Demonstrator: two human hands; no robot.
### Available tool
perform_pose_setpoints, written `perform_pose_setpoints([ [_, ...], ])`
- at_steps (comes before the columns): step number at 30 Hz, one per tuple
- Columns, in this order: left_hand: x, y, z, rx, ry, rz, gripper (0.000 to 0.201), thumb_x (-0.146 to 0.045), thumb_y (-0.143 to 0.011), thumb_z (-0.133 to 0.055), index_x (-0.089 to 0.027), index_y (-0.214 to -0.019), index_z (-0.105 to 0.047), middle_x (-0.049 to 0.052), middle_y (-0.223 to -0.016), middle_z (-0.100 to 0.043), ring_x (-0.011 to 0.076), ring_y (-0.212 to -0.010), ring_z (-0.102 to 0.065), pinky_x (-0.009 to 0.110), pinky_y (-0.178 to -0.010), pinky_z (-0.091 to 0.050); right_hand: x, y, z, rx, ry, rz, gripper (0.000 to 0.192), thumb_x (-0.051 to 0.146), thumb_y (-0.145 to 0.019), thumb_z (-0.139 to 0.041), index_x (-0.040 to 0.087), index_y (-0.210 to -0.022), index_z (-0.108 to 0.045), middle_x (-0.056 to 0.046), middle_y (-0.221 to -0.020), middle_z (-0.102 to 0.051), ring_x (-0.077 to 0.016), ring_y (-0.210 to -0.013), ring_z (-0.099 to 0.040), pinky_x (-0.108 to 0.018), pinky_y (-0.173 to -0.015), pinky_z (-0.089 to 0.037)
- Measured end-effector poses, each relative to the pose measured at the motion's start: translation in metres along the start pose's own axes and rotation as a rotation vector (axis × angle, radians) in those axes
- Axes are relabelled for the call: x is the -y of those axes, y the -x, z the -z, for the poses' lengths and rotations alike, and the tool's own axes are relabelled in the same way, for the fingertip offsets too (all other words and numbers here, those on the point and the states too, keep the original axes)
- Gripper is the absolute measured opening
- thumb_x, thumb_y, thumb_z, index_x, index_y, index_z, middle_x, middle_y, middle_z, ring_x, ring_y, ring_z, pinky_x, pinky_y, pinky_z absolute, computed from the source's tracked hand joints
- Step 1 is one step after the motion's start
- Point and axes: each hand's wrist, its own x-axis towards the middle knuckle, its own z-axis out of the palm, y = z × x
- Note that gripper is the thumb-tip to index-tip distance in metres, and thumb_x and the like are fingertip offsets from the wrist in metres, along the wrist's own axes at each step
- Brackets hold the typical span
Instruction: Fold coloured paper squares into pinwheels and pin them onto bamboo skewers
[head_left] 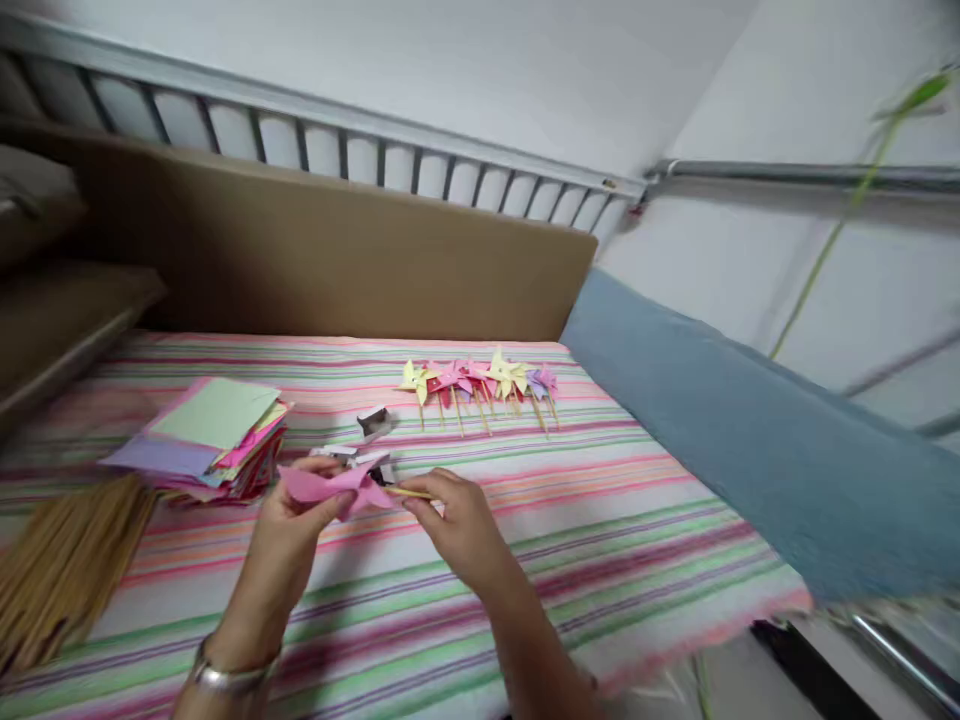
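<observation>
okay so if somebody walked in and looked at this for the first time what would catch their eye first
Probably the pink paper pinwheel at the centre, held by the left hand while the right hand pinches a thin wooden stick against it. Next, the row of finished pinwheels in yellow, pink and purple lying farther back on the striped cloth. To the left sit a stack of coloured paper and a bundle of sticks.
</observation>
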Motion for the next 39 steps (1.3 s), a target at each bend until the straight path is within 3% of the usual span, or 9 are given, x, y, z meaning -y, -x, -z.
perform_pose_setpoints([
  [3, 0.000, -0.002, -0.001, 0.028, 0.055, 0.065, 0.038, -0.019, -0.052, -0.081, -0.017, -0.086, -0.063, 0.000, -0.079, -0.063, 0.0116, -0.071, -0.057, 0.019, -0.062, -0.046, -0.001, 0.006, 0.006, 0.001, 0.090, -0.042, 0.018, 0.020, -0.082, -0.058, 0.026, -0.093, -0.071, 0.001, -0.077, -0.065, -0.0124, -0.074, -0.058, -0.022, -0.064, -0.039],
  [7, 0.002, -0.002, -0.003, 0.037, 0.062, 0.128, 0.041, -0.018, -0.054, -0.080, -0.016, -0.091, -0.063, 0.003, -0.083, -0.065, 0.0139, -0.074, -0.058, 0.022, -0.064, -0.046, 0.000, 0.015, 0.009, -0.015, 0.094, -0.058, 0.022, 0.021, -0.081, -0.058, 0.030, -0.099, -0.069, 0.001, -0.078, -0.064, -0.0114, -0.069, -0.057, -0.021, -0.062, -0.039],
  [16, 0.003, 0.003, -0.007, 0.148, 0.015, 0.248, 0.035, -0.021, -0.055, -0.079, -0.014, -0.086, -0.066, 0.002, -0.076, -0.068, 0.0133, -0.069, -0.059, 0.024, -0.066, -0.044, -0.004, 0.034, 0.005, -0.110, 0.125, -0.130, 0.013, 0.015, -0.077, -0.059, 0.021, -0.081, -0.070, -0.001, -0.076, -0.067, -0.0137, -0.073, -0.060, -0.023, -0.067, -0.042],
  [20, 0.005, 0.003, -0.008, 0.135, 0.033, 0.230, 0.027, -0.020, -0.050, -0.081, -0.013, -0.072, -0.067, 0.000, -0.062, -0.066, 0.0107, -0.057, -0.055, 0.021, -0.056, -0.042, -0.006, 0.040, 0.003, -0.160, 0.086, -0.142, 0.013, 0.014, -0.076, -0.058, 0.021, -0.080, -0.069, 0.000, -0.075, -0.066, -0.0132, -0.072, -0.060, -0.022, -0.067, -0.042],
  [28, 0.002, 0.005, -0.010, 0.154, 0.105, 0.223, 0.033, -0.019, -0.054, -0.079, -0.013, -0.085, -0.071, 0.006, -0.079, -0.071, 0.0155, -0.072, -0.062, 0.025, -0.069, -0.045, -0.011, 0.040, -0.005, -0.124, 0.054, -0.171, 0.013, 0.025, -0.079, -0.055, 0.020, -0.077, -0.067, -0.001, -0.070, -0.064, -0.0143, -0.064, -0.057, -0.023, -0.058, -0.041],
  [39, 0.004, 0.004, -0.007, 0.108, 0.126, 0.221, 0.031, -0.017, -0.051, -0.080, -0.013, -0.080, -0.070, 0.004, -0.075, -0.070, 0.0146, -0.069, -0.062, 0.025, -0.068, -0.046, -0.014, 0.038, -0.010, -0.110, 0.077, -0.207, 0.011, 0.021, -0.074, -0.058, 0.020, -0.074, -0.070, -0.001, -0.072, -0.060, -0.0136, -0.064, -0.056, -0.024, -0.061, -0.042],
])
